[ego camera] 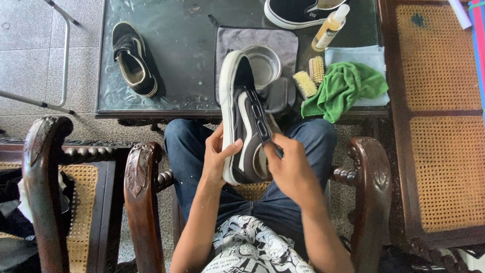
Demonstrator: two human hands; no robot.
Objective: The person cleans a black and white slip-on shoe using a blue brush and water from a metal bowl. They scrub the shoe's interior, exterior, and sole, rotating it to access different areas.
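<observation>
From the head camera, looking down at the lap: the person sits in a carved wooden chair (371, 177) and holds a grey-and-white sneaker (242, 121) over the knees, toe pointing away toward the desk (187, 45). The left hand (216, 156) is curled around the white sole edge, thumb pressed on the upper, gripping it steady. The right hand (287, 164) is closed at the lace area near the shoe's opening, fingers pinched on the eyelet strip; whether a lace end is between them I cannot tell.

The step in hand looks like work on the lacing or tongue of this shoe, a preparing stage judging by the cleaning things laid out untouched. The next move seems to call for a steady left-hand hold while the right works along the eyelets.

On the glass-topped desk, a small metal bowl (265, 63) stands on a grey cloth (288, 40); its contents cannot be made out. A plastic bottle (329, 28) of pale yellowish liquid lies tilted near it. Two bristle brushes (309, 78) sit just beside a crumpled green cloth (346, 86), which rests on a folded light-blue cloth (364, 55). Another dark sneaker (132, 58) lies on the desk at the left, and a third (295, 12) at the far edge.
</observation>
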